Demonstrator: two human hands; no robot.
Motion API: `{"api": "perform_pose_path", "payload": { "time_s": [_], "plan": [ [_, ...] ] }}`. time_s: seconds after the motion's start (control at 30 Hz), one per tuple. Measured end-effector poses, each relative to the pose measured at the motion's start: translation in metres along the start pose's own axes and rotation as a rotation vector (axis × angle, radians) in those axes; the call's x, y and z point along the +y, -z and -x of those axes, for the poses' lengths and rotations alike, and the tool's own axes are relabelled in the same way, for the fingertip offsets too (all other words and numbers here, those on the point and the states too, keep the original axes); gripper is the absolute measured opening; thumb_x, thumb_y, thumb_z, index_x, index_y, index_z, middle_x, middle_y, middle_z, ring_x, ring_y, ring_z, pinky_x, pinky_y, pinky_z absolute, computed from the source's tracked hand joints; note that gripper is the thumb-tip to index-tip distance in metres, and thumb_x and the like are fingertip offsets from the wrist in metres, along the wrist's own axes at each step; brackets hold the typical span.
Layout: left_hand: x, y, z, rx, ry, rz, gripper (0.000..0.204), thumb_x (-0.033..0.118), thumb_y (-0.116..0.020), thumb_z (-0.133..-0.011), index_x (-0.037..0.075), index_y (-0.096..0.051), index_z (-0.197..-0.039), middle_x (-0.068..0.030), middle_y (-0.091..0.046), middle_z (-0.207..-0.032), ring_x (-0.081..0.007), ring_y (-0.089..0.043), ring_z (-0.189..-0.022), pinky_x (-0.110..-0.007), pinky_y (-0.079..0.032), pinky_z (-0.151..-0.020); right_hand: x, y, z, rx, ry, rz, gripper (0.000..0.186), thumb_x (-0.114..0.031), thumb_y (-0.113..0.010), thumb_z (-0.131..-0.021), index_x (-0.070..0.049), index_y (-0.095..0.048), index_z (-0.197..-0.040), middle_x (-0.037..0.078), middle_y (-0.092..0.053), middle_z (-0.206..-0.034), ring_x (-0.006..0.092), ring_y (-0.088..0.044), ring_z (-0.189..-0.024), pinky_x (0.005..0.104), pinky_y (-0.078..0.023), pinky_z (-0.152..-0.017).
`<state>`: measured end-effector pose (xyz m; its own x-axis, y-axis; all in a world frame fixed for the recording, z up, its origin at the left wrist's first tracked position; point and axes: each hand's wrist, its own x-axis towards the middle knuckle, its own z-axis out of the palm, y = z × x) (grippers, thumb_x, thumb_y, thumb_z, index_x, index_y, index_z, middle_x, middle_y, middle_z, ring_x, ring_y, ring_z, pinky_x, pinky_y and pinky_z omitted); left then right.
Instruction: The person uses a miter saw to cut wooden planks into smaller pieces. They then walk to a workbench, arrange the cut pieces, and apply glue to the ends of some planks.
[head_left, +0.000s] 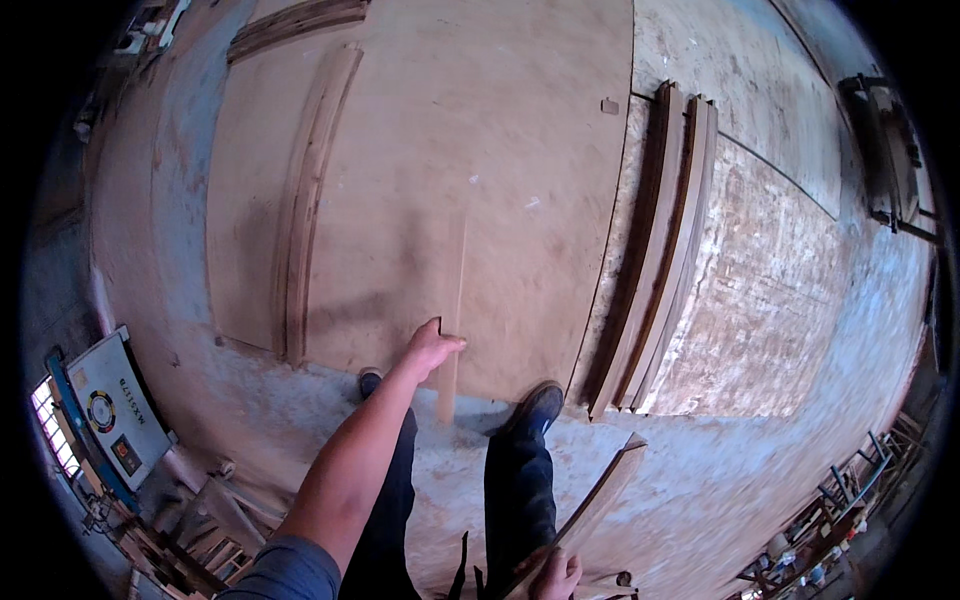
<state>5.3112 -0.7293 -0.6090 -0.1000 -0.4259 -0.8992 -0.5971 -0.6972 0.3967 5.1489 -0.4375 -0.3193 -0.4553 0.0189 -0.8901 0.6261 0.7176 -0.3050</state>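
My left hand [434,347] reaches forward and down, thumb up, its fingers lying across a thin, pale wooden strip [456,290]. The strip is blurred and stands almost upright over a large plywood sheet [480,130] on the floor. Whether the fingers grip the strip is unclear. At the bottom edge my right hand [556,576] is closed around the lower end of a narrow wooden board [603,492] that slants up to the right. My dark shoes [540,405] stand at the sheet's near edge.
Long boards [310,200] lie on the sheet's left part. A stack of dark-edged boards [660,250] lies to the right, beside a worn sheet [780,300]. A grey machine panel [112,408] and wood offcuts [200,530] are lower left. A metal frame [890,150] stands far right.
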Motion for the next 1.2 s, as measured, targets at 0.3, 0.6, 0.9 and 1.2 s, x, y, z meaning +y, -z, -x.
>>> {"api": "perform_pose_path", "payload": {
  "time_s": [0.3,0.6,0.9,1.2],
  "plan": [
    [0.028,-0.027,0.013,-0.086,0.006,0.143,0.046,0.012,-0.070,-0.075,-0.002,-0.055,-0.115,-0.0134,-0.065,-0.104,-0.0223,-0.061,-0.096,-0.034,-0.047,-0.086,-0.029,0.002,0.001,-0.001,-0.019,-0.007,0.024,-0.030,-0.053,-0.093,-0.005,-0.053,-0.095,0.005,-0.058,-0.074,0.0155,-0.055,-0.061,0.0289,-0.044,-0.052],
    [0.083,0.000,0.113,-0.076,-0.012,0.040,0.039,0.011,-0.071,-0.077,-0.001,-0.056,-0.111,-0.0121,-0.064,-0.102,-0.0197,-0.061,-0.093,-0.034,-0.048,-0.083,-0.033,0.010,-0.022,-0.291,-0.115,-0.224,0.026,-0.033,-0.053,-0.094,-0.007,-0.053,-0.098,0.004,-0.059,-0.080,0.0160,-0.056,-0.069,0.0309,-0.047,-0.060],
    [0.213,0.118,0.292,-0.002,-0.185,-0.099,0.038,0.006,-0.065,-0.078,0.000,-0.053,-0.114,-0.0069,-0.062,-0.100,-0.0163,-0.060,-0.090,-0.031,-0.049,-0.081,-0.114,-0.042,0.003,-0.390,-0.063,-0.374,0.022,-0.030,-0.053,-0.095,-0.008,-0.054,-0.098,0.006,-0.060,-0.084,0.0180,-0.058,-0.075,0.0327,-0.049,-0.067],
    [0.304,0.185,0.296,-0.217,-0.250,-0.203,0.045,0.005,-0.065,-0.076,-0.001,-0.053,-0.119,-0.0074,-0.062,-0.104,-0.0146,-0.059,-0.096,-0.030,-0.047,-0.086,-0.208,-0.119,0.069,0.250,1.046,0.668,0.007,-0.001,-0.053,-0.075,0.001,-0.053,-0.082,0.020,-0.054,-0.080,0.0391,-0.053,-0.077,0.0461,-0.043,-0.064]
  ]
}}
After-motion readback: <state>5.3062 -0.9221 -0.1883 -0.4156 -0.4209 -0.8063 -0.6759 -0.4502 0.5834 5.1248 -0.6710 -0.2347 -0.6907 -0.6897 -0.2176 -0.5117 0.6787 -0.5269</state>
